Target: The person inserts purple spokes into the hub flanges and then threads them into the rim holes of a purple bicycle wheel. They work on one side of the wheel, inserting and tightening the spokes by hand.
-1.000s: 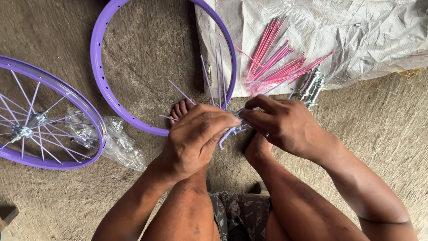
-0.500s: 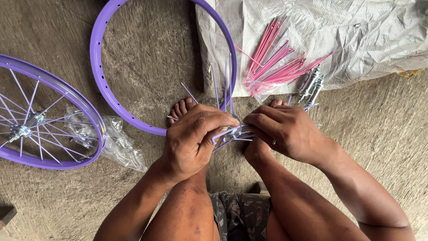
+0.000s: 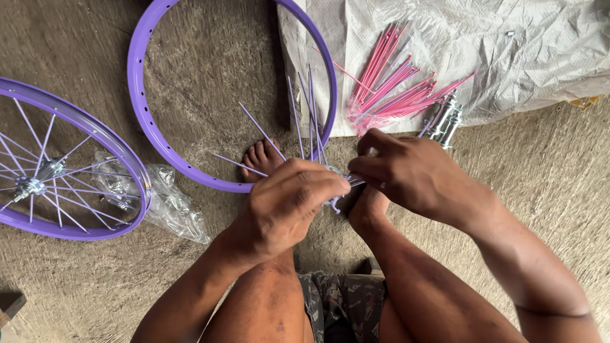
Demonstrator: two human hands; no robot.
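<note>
Both hands close together: left hand [image 3: 289, 206] gripping the hub [image 3: 335, 190], right hand [image 3: 406, 174] pinching 1 purple spoke [image 3: 298, 121] at its flange. Loose spokes could slip out if that hub tilts.

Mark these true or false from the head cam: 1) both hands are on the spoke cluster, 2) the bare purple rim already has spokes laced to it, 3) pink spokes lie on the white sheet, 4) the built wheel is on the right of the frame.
1) True. The left hand and right hand meet on the hub with purple spokes fanning up from it.
2) False. The bare purple rim lies on the ground with empty holes.
3) True. The pink spokes lie in a loose pile on the white sheet.
4) False. The spoked purple wheel is at the left edge, beside a clear plastic bag.
</note>
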